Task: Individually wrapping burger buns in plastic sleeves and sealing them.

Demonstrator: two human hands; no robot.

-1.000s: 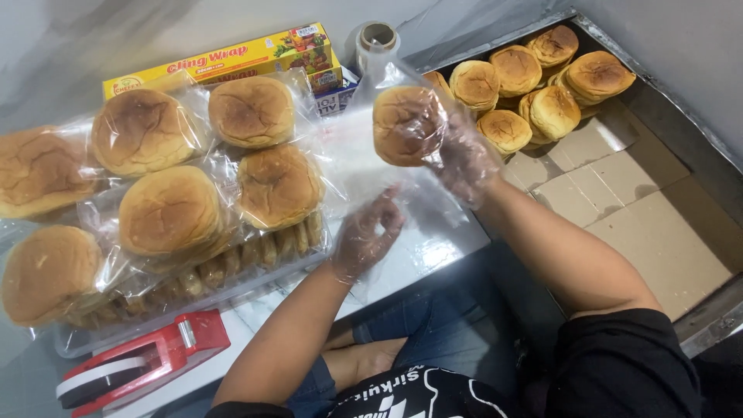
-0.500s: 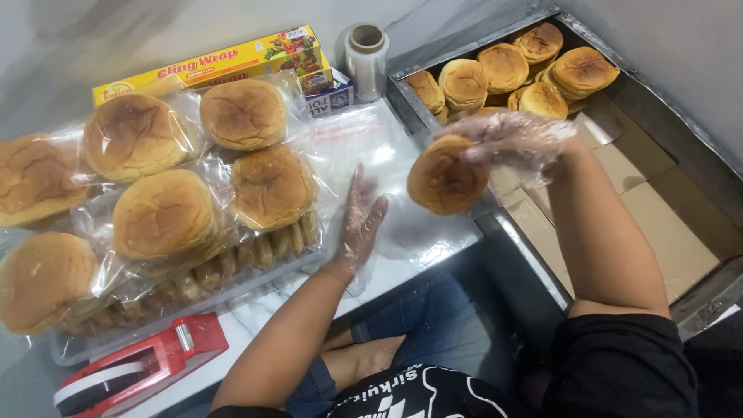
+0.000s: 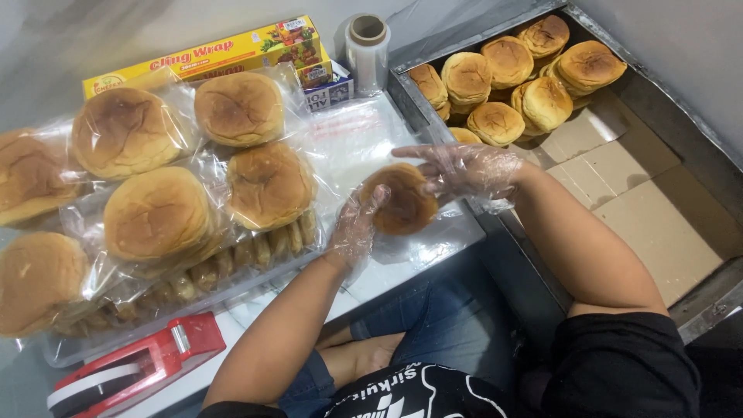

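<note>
Both my hands wear thin clear plastic gloves. A round golden-brown bun (image 3: 404, 203) sits between them, just above the white table (image 3: 395, 267). My right hand (image 3: 464, 169) lies over the bun's right side. My left hand (image 3: 354, 226) touches its left edge with fingers spread. A sheet of clear plastic wrap (image 3: 364, 139) lies on the table under and behind the bun. Whether the bun rests on the wrap or is held above it is unclear.
Several wrapped buns (image 3: 155, 213) are stacked on a clear tray at left. A metal tray (image 3: 696, 131) lined with cardboard at right holds several bare buns (image 3: 511, 77). A yellow cling wrap box (image 3: 209, 54), a film roll (image 3: 367, 46) and a red tape dispenser (image 3: 131, 371) stand around.
My right hand carried a bun from the metal tray down and left to the table in front of me. My left hand rose to meet it at its left edge.
</note>
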